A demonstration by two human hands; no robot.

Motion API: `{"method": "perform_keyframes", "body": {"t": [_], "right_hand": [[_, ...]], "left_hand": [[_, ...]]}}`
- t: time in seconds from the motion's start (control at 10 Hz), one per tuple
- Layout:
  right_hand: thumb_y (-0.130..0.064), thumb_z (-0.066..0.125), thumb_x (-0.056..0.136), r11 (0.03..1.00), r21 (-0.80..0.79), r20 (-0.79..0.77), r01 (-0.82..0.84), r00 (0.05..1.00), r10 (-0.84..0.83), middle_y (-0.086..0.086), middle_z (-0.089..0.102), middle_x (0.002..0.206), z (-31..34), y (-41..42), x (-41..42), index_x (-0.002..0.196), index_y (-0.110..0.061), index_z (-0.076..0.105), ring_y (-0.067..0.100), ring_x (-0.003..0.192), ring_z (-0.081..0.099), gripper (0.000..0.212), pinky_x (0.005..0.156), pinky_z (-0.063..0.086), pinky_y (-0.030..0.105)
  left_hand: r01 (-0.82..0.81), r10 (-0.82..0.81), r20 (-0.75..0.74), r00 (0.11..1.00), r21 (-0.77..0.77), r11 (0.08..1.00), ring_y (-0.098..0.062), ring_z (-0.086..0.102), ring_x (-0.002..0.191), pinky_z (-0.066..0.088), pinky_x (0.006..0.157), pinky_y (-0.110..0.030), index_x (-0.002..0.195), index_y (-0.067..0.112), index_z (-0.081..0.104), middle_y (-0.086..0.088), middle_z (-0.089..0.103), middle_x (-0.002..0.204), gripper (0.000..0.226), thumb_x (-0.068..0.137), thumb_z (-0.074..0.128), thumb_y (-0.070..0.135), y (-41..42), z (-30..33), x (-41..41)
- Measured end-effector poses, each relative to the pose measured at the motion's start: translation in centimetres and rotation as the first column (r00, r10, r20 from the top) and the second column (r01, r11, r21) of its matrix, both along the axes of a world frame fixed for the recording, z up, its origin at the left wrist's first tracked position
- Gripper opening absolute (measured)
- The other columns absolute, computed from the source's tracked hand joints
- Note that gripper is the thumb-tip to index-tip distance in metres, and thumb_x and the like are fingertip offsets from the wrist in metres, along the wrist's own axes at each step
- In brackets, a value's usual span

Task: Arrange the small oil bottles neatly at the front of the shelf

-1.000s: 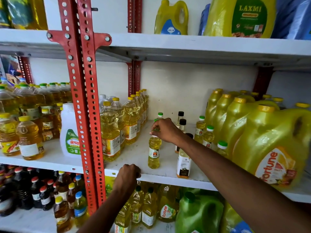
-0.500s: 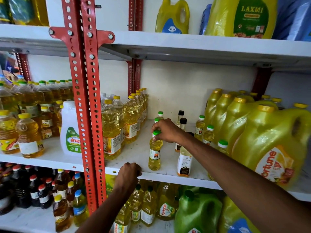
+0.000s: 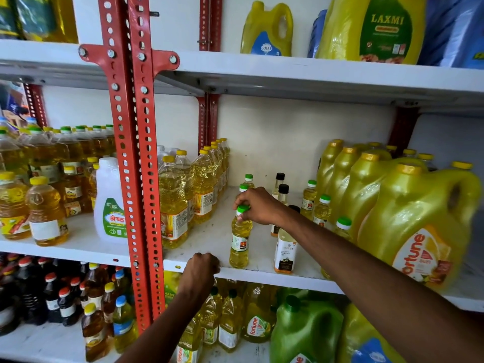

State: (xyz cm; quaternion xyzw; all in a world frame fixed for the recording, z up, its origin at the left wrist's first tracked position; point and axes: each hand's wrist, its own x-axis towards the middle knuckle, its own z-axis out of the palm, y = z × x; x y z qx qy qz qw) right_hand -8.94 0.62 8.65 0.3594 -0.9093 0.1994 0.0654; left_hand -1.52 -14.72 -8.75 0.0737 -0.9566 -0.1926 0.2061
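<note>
The small oil bottle [image 3: 239, 241] is gripped at its green cap by the right hand [image 3: 258, 205], fingers clamped on the cap from above; the bottle stands upright at the front edge of the middle shelf [image 3: 275, 277], near the 6 o'clock side of the open patch. The left hand [image 3: 200, 268] is curled shut on the shelf lip, just at 9 o'clock of the bottle's base, holding no bottle. A white-labelled bottle [image 3: 285, 248] stands just beside it at 3 o'clock, partly crossed by the right forearm. More small green-capped bottles [image 3: 322, 208] are left at 1 to 2 o'clock, further back, and two black-capped bottles [image 3: 281, 191] at 12 o'clock behind the hand. Large yellow jugs [image 3: 416, 226] are crowded at 3 o'clock; a row of taller bottles [image 3: 174, 205] is at 9 o'clock. Risks, as judged: the bottle is set very close to the lip, so a nudge on release could tip it off the shelf; a cap-only grip lets the body swing; the forearm could be dragged across the white-labelled bottle on the next reach back, knocking it over. The row appears barely begun.
</note>
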Motion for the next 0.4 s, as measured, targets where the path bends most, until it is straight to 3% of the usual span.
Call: {"method": "perform_keyframes", "body": {"t": [0.3,0.4], "right_hand": [[-0.013,0.081,0.073,1.0,0.003,0.018,-0.003,1.0,0.003,0.011,0.065,0.126,-0.16,0.2,0.26,0.118,-0.013,0.066,0.025,0.116,0.06,0.047,0.088,0.045,0.026],[-0.023,0.081,0.074,0.999,-0.037,-0.006,0.024,1.0,-0.024,0.012,0.061,0.134,-0.31,0.91,0.67,0.131,-0.017,0.055,0.026,0.122,0.057,0.063,0.099,0.049,0.034]], "left_hand": [[0.021,-0.021,0.005,1.0,0.02,1.0,-0.017,0.074,0.087,0.06,0.077,-0.027,0.101,0.016,0.077,-0.005,0.078,0.102,0.019,0.09,0.066,0.006,0.27,-0.05,0.1],[0.01,-0.012,0.02,1.0,0.079,0.997,-0.019,0.072,0.1,0.055,0.083,-0.027,0.118,0.016,0.071,-0.007,0.073,0.121,0.026,0.092,0.067,0.016,0.45,0.46,0.71]]}}
